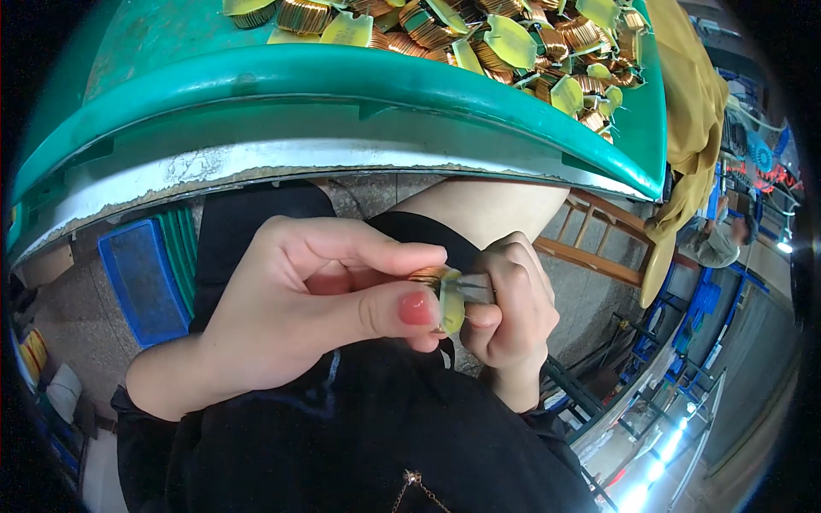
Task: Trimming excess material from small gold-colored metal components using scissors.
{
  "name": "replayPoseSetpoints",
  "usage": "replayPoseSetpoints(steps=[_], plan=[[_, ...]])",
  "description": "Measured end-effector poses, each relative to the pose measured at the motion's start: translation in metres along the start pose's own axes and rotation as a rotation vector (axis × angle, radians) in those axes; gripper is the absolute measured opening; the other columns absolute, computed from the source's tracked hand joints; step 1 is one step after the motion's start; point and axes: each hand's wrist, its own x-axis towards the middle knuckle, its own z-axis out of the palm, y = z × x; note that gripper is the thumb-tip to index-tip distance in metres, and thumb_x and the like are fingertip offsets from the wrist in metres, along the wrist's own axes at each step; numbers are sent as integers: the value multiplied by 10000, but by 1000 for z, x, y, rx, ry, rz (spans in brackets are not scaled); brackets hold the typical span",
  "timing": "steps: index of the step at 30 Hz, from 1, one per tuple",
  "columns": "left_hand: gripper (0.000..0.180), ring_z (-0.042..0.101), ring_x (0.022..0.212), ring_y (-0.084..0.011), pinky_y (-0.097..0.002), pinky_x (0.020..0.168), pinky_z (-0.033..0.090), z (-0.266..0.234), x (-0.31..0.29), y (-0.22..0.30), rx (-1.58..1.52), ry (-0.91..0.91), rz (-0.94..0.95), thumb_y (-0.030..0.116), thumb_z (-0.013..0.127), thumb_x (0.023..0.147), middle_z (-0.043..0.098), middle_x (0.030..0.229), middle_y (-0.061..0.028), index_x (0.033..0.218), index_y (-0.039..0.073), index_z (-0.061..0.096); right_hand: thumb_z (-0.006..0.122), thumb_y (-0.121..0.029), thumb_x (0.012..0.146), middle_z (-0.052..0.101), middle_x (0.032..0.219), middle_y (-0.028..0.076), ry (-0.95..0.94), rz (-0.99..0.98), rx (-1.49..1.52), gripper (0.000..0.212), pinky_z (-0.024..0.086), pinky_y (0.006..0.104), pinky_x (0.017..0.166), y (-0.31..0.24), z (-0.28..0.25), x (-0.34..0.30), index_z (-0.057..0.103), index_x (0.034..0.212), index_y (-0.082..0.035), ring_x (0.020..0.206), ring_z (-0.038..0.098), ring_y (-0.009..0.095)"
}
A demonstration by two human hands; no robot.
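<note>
Left hand (312, 295) pinches a coil (427, 274), right hand (520, 299) grips a tool (477, 289) at its plate (452, 306) — seemingly fine work, next calling for steadiness.

Head camera, left unit of a worn fisheye pair, faces steeply downward over the wearer's black top (282, 453). Left hand (299, 299) and right hand (519, 308) register close, near centre; a green plastic tray (342, 75) crosses the upper field.
</note>
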Motion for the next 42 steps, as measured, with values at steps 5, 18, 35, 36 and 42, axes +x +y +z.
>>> replayPoseSetpoints(steps=[5,18,35,36,42], plan=[[403,644,770,-248,-268,626,553,1,2,1,-28,51,-51,37,719,747,635,951,-211,1121,-13,576,547,-337,877,468,691,91,-38,9,-146,349,384,301,526,-1,-3,2,535,775,-4,560,396,213],[517,620,913,-224,-269,746,550,8,-1,-12,235,1,310,-173,670,684,572,1046,-161,1150,-49,485,541,-340,889,458,648,76,74,-57,-162,364,378,301,501,4,4,0,530,768,3,532,383,205],[500,609,888,-219,-282,753,553,0,11,-2,150,-5,228,-187,670,663,540,1101,-167,1090,2,490,477,-351,915,541,812,127,86,237,123,371,430,338,671,4,-9,-10,551,896,13,712,492,254],[504,606,894,-220,-286,755,552,0,11,-2,154,-3,224,-189,670,659,539,1100,-166,1090,3,494,481,-353,912,543,815,128,67,214,81,372,429,339,674,4,-9,-10,551,892,12,714,493,255],[513,590,917,-222,-300,766,552,-3,13,-8,155,-22,229,-196,676,644,535,1093,-163,1090,2,518,501,-361,901,540,807,126,32,71,-40,376,426,339,669,4,-1,-6,551,863,9,700,488,255]])
